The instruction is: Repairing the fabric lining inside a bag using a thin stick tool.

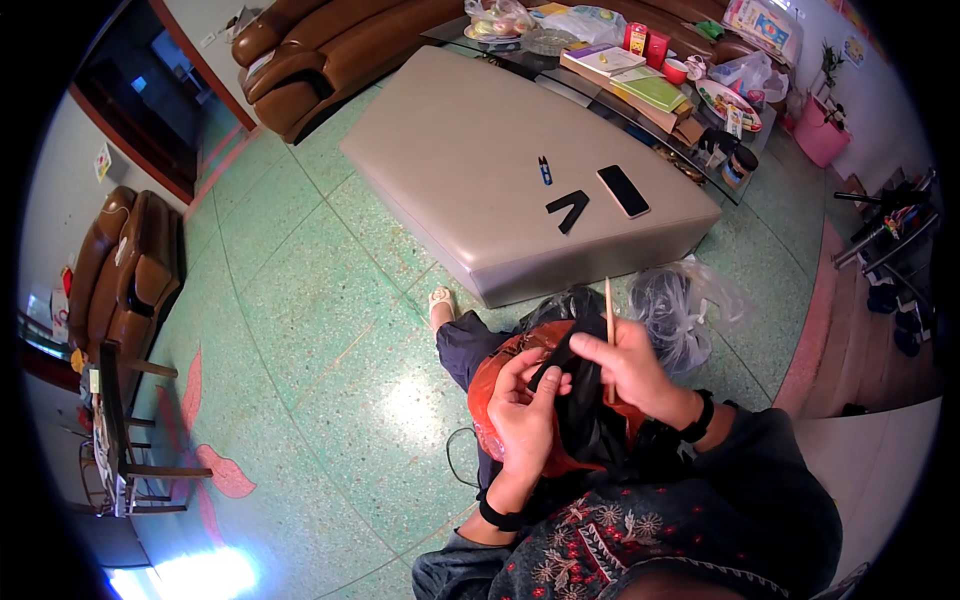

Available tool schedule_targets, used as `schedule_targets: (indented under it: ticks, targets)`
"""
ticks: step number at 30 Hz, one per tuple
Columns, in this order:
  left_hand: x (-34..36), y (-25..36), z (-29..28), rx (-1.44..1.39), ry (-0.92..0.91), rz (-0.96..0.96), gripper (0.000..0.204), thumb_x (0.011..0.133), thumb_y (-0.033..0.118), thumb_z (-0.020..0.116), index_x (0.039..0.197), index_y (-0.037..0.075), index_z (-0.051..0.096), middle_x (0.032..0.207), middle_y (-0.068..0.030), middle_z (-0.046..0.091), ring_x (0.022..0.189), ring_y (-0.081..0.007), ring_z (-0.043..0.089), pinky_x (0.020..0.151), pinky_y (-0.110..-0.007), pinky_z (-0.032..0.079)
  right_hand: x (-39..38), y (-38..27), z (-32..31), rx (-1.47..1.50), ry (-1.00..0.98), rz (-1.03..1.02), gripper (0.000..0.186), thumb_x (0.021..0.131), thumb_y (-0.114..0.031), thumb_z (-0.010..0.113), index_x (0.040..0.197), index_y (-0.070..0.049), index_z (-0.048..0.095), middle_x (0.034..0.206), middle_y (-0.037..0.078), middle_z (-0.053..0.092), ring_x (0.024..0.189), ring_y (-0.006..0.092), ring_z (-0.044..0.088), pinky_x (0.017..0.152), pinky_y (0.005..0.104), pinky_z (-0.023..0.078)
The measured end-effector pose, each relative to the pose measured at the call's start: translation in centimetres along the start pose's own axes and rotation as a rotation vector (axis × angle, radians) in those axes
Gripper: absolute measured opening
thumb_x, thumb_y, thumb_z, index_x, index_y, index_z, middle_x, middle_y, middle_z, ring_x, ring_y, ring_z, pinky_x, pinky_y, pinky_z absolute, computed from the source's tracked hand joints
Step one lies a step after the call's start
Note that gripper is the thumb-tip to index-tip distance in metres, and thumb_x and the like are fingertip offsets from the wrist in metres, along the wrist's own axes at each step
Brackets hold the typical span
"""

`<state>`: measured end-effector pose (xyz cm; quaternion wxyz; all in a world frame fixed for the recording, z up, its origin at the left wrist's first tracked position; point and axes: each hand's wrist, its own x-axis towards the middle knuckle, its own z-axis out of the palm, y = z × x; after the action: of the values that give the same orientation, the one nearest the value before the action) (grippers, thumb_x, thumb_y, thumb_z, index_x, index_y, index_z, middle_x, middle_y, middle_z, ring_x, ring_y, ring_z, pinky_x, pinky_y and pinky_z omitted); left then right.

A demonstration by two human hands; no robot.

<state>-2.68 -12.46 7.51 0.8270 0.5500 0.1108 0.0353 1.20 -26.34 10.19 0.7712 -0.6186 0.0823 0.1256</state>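
Observation:
Over my lap, my left hand point(525, 420) pinches the edge of a black fabric strip point(556, 358) between thumb and fingers. My right hand point(640, 372) holds the strip's other end, its thumb pressed on the cloth. A thin pale wooden stick point(609, 298) stands upright in the right hand's grip, its tip pointing away from me. Beneath both hands, an orange-red plastic bag point(487, 400) is spread on my lap, with dark material bunched in it. What the right fingers do behind the cloth is hidden.
A beige padded bench point(430, 150) stands ahead, bearing blue thread snips point(545, 172), a folded black strip point(568, 212) and a phone point(624, 191). Clear plastic bags point(675, 315) lie against its near side. Behind it is a cluttered glass table point(530, 62); brown sofas point(340, 60) stand farther back.

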Motion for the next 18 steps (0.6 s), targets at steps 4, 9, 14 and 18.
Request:
schedule_targets:
  ticks: [4,9,14,18]
  targets:
    - [1.0,0.0,-2.2,0.02,-0.233,-0.165,0.022,0.084,0.001,0.063,0.105,-0.003,0.057,0.085,-0.0037,0.063,0.074,-0.0079,0.06,0.068,-0.019,0.048,0.9,-0.4,-1.4,-0.225,-0.065,-0.115,0.026,0.083,-0.02,0.069,0.069,-0.005,0.053,0.058,-0.006,0.044,0.049,0.0015,0.037,0.042,0.0205,0.029]
    - [2.2,0.0,-2.5,0.299,-0.378,-0.032,0.013,0.085,0.004,0.064,0.096,0.0,0.061,0.079,0.002,0.059,0.072,-0.0036,0.052,0.067,-0.019,0.043,1.6,0.6,-1.1,-0.45,-0.283,-0.213,0.028,0.083,-0.02,0.069,0.068,-0.006,0.05,0.06,-0.005,0.037,0.053,0.0019,0.032,0.045,0.023,0.027]
    - [1.8,1.1,-1.1,0.014,-0.162,-0.178,0.007,0.086,0.004,0.062,0.082,0.002,0.057,0.072,0.0039,0.054,0.066,-0.0031,0.045,0.061,-0.017,0.038,0.6,-0.6,-2.5,-0.091,-0.39,0.276,0.012,0.084,-0.011,0.063,0.085,-0.002,0.056,0.062,-0.006,0.044,0.046,-0.0003,0.035,0.04,0.0188,0.025]
    - [1.8,0.3,-1.5,0.047,-0.217,-0.142,0.006,0.086,0.005,0.062,0.083,0.002,0.059,0.073,0.004,0.056,0.066,-0.0025,0.045,0.061,-0.017,0.037,0.6,-0.3,-2.6,-0.182,-0.455,0.295,0.007,0.084,-0.009,0.058,0.086,-0.002,0.058,0.061,-0.007,0.046,0.044,0.0,0.034,0.039,0.0171,0.023]
